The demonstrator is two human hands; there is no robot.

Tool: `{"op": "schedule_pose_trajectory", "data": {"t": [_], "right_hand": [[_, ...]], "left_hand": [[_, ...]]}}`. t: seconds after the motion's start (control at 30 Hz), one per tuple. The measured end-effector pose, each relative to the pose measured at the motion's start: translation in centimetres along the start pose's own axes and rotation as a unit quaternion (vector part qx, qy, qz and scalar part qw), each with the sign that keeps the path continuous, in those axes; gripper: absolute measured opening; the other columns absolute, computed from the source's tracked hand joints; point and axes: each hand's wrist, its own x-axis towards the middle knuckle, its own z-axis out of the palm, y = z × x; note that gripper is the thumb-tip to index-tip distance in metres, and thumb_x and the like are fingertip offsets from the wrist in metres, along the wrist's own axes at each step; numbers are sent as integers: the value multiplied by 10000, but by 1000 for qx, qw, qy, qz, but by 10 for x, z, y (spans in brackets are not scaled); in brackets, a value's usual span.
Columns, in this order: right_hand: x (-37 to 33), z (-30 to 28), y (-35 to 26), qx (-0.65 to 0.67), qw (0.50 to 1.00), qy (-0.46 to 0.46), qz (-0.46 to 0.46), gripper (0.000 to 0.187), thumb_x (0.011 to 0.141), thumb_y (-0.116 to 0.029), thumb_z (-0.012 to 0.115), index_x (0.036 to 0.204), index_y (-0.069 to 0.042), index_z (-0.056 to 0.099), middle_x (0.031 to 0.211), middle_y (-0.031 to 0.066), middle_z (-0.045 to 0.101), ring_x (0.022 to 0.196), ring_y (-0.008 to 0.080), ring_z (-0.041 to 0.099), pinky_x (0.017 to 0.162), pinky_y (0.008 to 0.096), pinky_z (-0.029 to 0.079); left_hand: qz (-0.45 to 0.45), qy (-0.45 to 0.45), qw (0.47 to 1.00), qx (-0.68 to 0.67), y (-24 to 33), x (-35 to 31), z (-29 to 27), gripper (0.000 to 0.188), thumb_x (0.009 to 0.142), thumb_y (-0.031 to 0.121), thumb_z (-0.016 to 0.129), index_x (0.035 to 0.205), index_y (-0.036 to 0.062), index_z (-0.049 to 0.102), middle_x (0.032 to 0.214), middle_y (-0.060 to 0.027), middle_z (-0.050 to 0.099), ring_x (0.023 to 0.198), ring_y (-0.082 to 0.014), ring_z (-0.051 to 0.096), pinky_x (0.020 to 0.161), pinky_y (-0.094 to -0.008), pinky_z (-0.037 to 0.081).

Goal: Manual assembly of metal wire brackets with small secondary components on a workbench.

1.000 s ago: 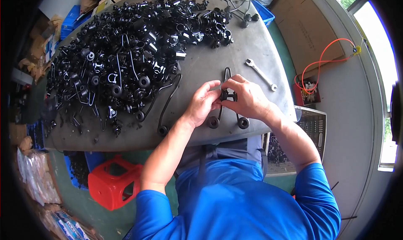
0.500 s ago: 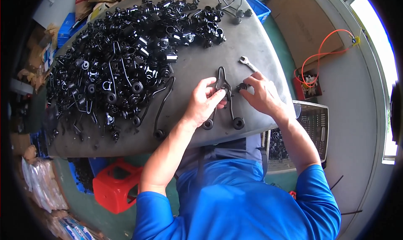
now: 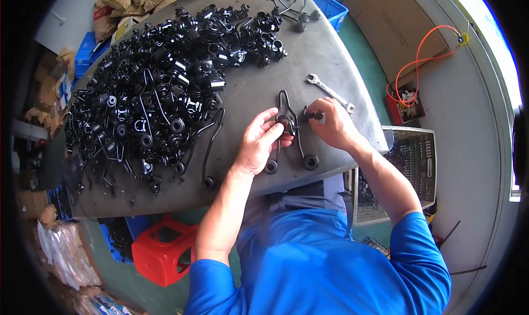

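My left hand (image 3: 258,143) is closed, thumb and fingers pinching a small black clamp (image 3: 286,123). The clamp sits over a bent black wire bracket (image 3: 301,144) with round rubber-like ends, which lies on the grey table (image 3: 250,83). Just right of the bracket, my right hand (image 3: 333,125) pinches a small dark piece with a bolt-like end (image 3: 316,115); its fingers partly cover it. A double-ended wrench (image 3: 332,93) lies beyond the right hand. Left of my left hand lies another bent wire bracket (image 3: 208,154).
A large heap of black clamps and wire parts (image 3: 165,78) covers the table's left side. More brackets (image 3: 299,17) lie at the far edge. A red stool (image 3: 160,254) stands below at left; a grey crate (image 3: 427,166) at right. An orange hose (image 3: 417,67) hangs by the wall.
My right hand has come slightly nearer the bracket, and the wrench shows whole. The clamp in my left hand is turned and more exposed. The whole view has shifted a little.
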Motion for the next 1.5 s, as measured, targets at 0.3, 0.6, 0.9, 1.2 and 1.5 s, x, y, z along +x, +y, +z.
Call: {"op": "schedule_pose_trajectory", "data": {"t": [0.3,0.6,0.9,1.2,1.5], "right_hand": [[11,10,3,69,997,14,19,227,747,-103,676,966,-42,672,972,149,657,959,309,619,828,409,496],[5,23,-18,-142,987,37,-60,267,701,-201,745,930,-74,693,996,113,618,1015,319,569,897,428,441],[15,-12,-27,127,991,11,-34,232,909,-41,576,1124,-30,664,897,93,631,813,188,598,758,331,491],[31,1,-28,179,967,-178,6,423,833,-42,619,1250,10,570,835,72,663,767,108,614,698,276,503],[26,7,-35,241,956,-146,85,384,863,30,612,1242,38,553,855,27,642,796,66,608,709,229,499]], "left_hand": [[5,-12,1000,-13,-3,2,-4,530,982,115,567,1436,-28,332,1122,-152,617,875,-212,667,765,-338,578],[32,21,999,10,-2,-7,-4,499,985,106,533,1428,-30,349,1075,-140,631,865,-216,651,765,-356,552],[29,15,999,-4,4,-10,-11,482,990,123,533,1421,-18,369,1097,-131,636,881,-218,647,788,-359,539],[11,-15,999,-41,6,-8,-21,544,991,120,541,1457,-31,302,1093,-135,632,907,-226,651,800,-358,537],[13,8,1000,-7,10,-9,-15,576,973,123,594,1443,-46,308,1071,-137,633,864,-199,658,755,-333,552]]}}
